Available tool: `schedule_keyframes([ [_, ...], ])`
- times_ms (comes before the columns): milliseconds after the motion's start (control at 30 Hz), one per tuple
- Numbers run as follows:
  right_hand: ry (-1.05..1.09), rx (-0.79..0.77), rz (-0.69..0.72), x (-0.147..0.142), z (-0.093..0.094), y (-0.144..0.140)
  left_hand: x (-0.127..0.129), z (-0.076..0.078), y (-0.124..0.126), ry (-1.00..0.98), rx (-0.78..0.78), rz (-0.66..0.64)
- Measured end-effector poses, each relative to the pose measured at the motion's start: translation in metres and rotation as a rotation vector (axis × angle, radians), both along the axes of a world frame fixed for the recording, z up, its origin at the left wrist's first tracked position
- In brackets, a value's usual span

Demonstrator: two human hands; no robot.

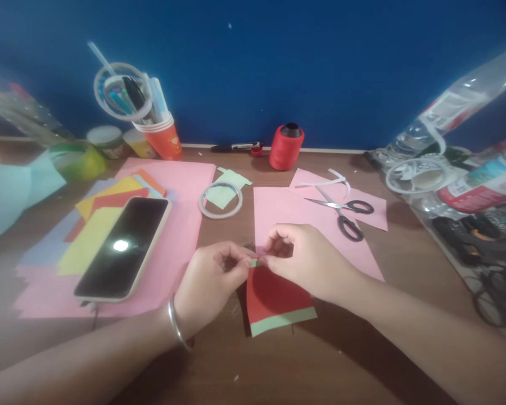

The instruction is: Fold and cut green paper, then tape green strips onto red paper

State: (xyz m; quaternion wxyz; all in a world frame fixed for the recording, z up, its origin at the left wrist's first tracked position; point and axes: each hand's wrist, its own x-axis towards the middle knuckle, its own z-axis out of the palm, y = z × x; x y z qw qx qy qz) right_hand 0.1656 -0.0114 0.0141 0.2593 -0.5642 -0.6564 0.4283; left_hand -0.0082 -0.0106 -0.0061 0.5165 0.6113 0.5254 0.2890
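Observation:
My left hand [213, 278] and my right hand [306, 259] meet over the wooden table, both pinching the top edge of a red paper piece [274, 298] with a light green strip along its bottom. A small green bit shows between the fingertips. The paper's lower end rests on the table. A metal bangle sits on my left wrist.
A phone [124, 247] lies on stacked coloured papers over a pink sheet [177, 225] at left. Scissors [346, 214] rest on pink paper at right. A tape ring [220, 201], red thread spool [285, 147], orange cup of pens [160, 135] and plastic bags [468, 169] stand around.

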Motion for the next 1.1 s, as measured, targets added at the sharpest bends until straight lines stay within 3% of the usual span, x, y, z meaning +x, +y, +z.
schedule_keyframes([
  [1100, 0.012, -0.027, 0.005, 0.0015, 0.0002, 0.0012, -0.0006, -0.0006, 0.0028, -0.043, -0.039, -0.014],
])
